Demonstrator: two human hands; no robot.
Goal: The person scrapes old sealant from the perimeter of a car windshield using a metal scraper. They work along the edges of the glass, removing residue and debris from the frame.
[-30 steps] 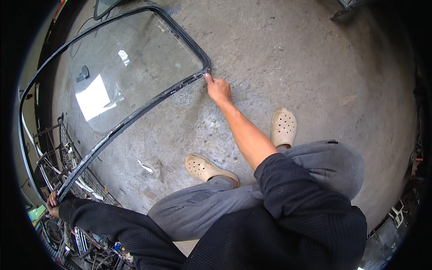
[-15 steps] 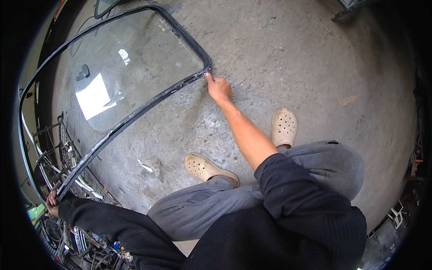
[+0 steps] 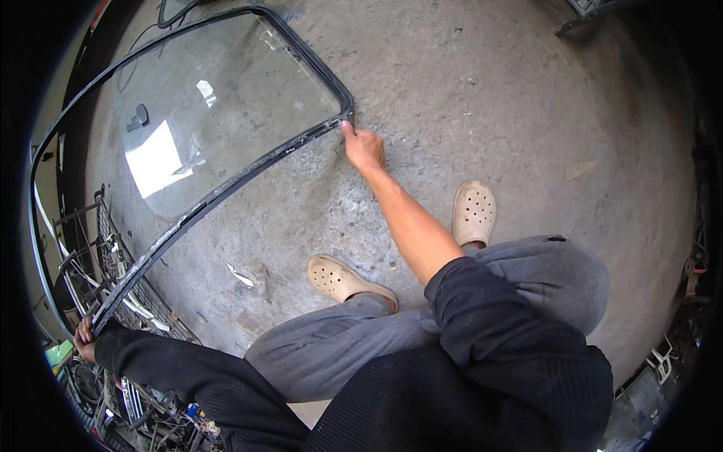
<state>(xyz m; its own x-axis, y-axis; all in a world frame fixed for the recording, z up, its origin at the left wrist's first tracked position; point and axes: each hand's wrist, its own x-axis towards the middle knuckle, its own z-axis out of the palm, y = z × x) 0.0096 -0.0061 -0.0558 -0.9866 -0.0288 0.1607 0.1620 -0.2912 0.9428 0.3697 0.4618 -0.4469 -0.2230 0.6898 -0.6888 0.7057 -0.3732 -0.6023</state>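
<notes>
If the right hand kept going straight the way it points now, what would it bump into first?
The right hand would likely meet the black edge trim of the windshield near the corner it grips, though depth is hard to judge.

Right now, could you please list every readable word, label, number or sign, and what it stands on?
No text can be read.
Glass pane: a faint pale mark toward the right end, unreadable.
Black frame: a tiny white mark on its near edge, too small to read.

Well left of the torso [image 3: 459, 399], the left hand [image 3: 85, 343] gripped; ahead of it, the right hand [image 3: 364, 148] clenched, arm [image 3: 413, 226] outstretched.
</notes>
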